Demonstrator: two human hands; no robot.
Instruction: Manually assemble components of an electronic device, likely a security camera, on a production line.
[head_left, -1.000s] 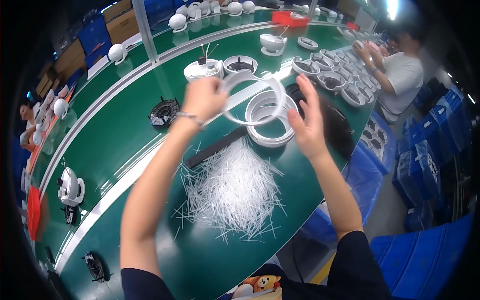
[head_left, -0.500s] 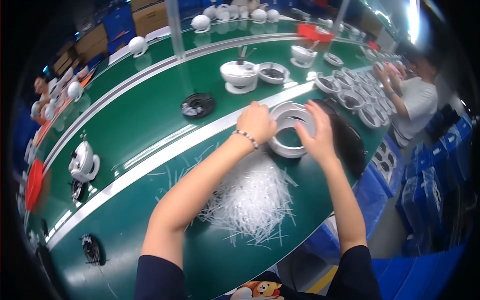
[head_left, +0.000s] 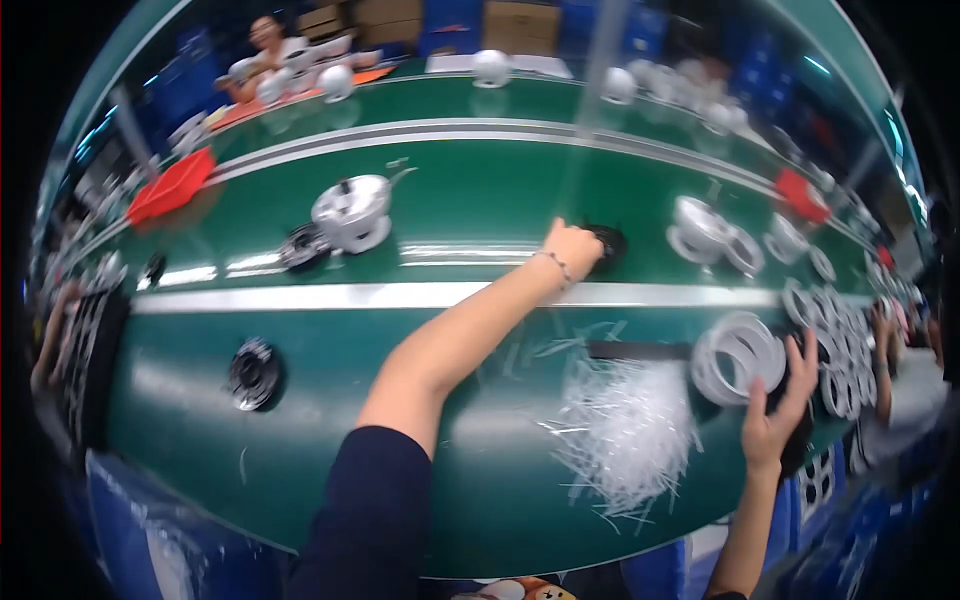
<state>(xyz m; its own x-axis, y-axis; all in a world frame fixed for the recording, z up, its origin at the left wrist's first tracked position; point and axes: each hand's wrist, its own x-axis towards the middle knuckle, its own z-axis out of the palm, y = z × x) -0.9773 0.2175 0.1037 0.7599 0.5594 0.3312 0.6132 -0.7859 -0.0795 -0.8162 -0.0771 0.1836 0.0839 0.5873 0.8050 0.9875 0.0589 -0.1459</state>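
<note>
My left hand (head_left: 574, 250) reaches over the white rail, its fingers closed on the near edge of a black round part (head_left: 607, 243) on the green belt; the fingertips are partly hidden. A beaded bracelet circles that wrist. On the table at the right lies a white ring-shaped housing (head_left: 708, 362). Beside its right edge my right hand (head_left: 775, 425) is open, fingers spread and thumb close to the rim; whether it touches is unclear. A heap of thin clear plastic strips (head_left: 630, 430) lies between my forearms, with a dark flat bar (head_left: 640, 350) behind it.
Another black round part (head_left: 254, 374) lies at the left of the table. White round assemblies (head_left: 353, 213) stand on the belt, near red trays (head_left: 172, 188). Several white rings (head_left: 845, 345) crowd the far right. A person (head_left: 275, 60) sits across the line.
My left hand has left the white housing and moved across the rail to the black round part. My right hand stays by the housing, fingers spread. The view has swung left.
</note>
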